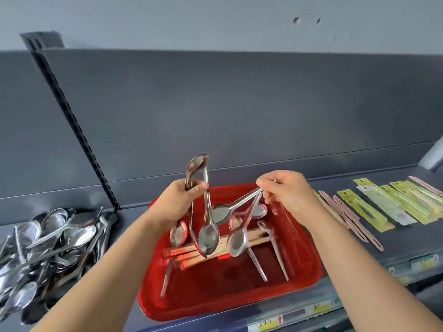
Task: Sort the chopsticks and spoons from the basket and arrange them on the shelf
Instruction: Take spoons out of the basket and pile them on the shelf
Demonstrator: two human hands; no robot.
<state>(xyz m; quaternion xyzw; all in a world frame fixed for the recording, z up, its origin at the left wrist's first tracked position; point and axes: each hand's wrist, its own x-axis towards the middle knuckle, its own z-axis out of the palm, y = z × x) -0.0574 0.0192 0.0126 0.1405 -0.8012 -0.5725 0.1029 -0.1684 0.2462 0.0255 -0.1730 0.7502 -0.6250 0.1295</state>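
A red basket (299, 267) sits on the grey shelf (374, 238) in front of me. Over it, my left hand (178, 204) grips a bunch of steel spoons (208, 233), some bowls pointing up and some hanging down. My right hand (286, 191) pinches the handle ends of several more spoons (237, 240), whose bowls dangle above the basket. Inside the basket lie wooden chopsticks (191, 256) and a few loose spoons (275, 250).
A heap of steel spoons (48, 243) is piled on the shelf to the left. To the right, packaged chopsticks (383, 207) in green and pink sleeves lie in a row. A slotted black upright (72, 121) rises at the left, with price labels (271, 322) along the shelf's front edge.
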